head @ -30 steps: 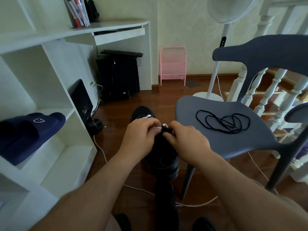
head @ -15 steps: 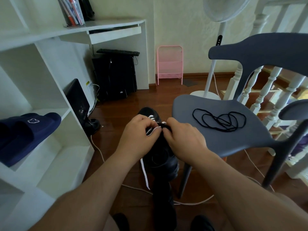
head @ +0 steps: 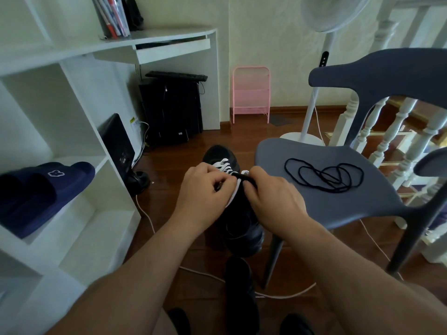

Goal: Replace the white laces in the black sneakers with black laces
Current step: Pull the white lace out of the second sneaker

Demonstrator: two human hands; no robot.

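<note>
Shelf (head: 72, 213): white, at the far left, with a navy slipper (head: 46, 189) lying in one compartment.
Counter (head: 154, 37): white, behind the shelf, carrying a clear cup of pens (head: 113, 15).
Tower (head: 171, 110): black computer case on the floor under the counter, a keyboard (head: 176, 75) lying on top.
Left hand (head: 205, 192): fingers curled together, pinching the white lace (head: 223, 165) at the upper eyelets.
Sneaker (head: 238, 213): black, held up over the wood floor between both hands, toe pointing away; the lace is threaded across its front rows, and one loose end runs down by the left palm.
Right hand (head: 273, 192): fingers clamped on the sneaker's top edge (the fingertips are hidden, so the exact grip cannot be told).
Second sneaker (head: 239, 293): dark, low in view, between the forearms.
Chair (head: 326, 213): grey-blue, just right of the hands.
Black laces (head: 325, 174): a loose tangle lying on the chair seat, apart from both hands.
Fan (head: 312, 112): white pedestal behind the chair.
</note>
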